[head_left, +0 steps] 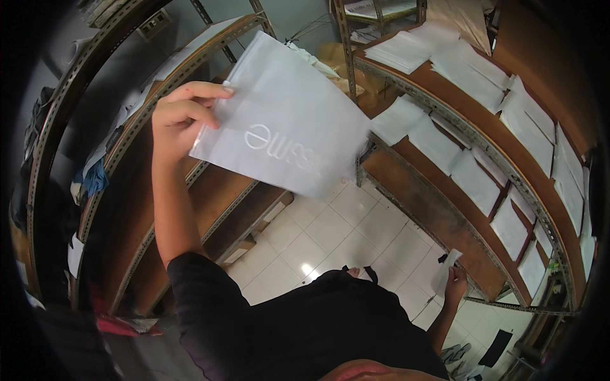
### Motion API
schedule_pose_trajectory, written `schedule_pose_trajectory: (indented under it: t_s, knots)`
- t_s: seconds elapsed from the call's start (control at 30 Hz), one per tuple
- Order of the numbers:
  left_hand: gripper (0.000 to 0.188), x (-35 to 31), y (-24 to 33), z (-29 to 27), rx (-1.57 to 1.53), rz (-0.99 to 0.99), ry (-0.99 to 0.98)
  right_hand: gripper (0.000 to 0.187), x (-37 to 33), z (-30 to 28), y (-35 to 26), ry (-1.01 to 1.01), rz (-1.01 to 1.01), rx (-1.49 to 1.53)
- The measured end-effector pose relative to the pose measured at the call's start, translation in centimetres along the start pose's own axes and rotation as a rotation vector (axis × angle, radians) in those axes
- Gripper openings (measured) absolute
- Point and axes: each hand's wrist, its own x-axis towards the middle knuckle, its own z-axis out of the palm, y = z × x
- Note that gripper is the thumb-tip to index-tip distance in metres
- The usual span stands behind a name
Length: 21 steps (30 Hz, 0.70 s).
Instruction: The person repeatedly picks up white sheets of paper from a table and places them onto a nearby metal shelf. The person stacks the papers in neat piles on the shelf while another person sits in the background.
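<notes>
My left hand (182, 120) is raised at the upper left and pinches a flat, frosted white plastic bag (286, 101) by its left edge. The bag looks thin, with pale printed lettering along its lower part. Its far right corner is blurred. Low on the right, my right hand (455, 284) is closed on a small whitish, see-through piece (447, 261) beside the lowest right shelf. What kind of thing that piece is, I cannot make out.
Metal-framed shelves (432, 95) on the right hold several stacks of white sheets or bags (438, 136). More brown-board shelves (216, 190) curve along the left, with a blue cloth (95, 179) at one edge. Pale floor tiles (324, 228) run between them. A dark strip (495, 348) lies lower right.
</notes>
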Motion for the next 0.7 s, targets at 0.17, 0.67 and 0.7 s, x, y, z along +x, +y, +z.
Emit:
schedule_pose_trajectory:
  t_s: [0.17,0.67,0.7]
  knots:
    - [0.015,-2.1,-3.2,-3.7,-0.029,0.000,0.048,0.012,1.4,2.2,-3.0,-0.058,-0.010,-0.014]
    - [0.024,-3.2,-6.5,-11.6,-0.905,-0.003,0.348,0.012,2.1,4.1,-3.9,-0.066,0.053,0.077]
    - [0.024,-3.6,-7.5,-11.9,-0.916,-0.002,0.359,0.012,1.9,4.2,-3.8,-0.057,0.056,0.072]
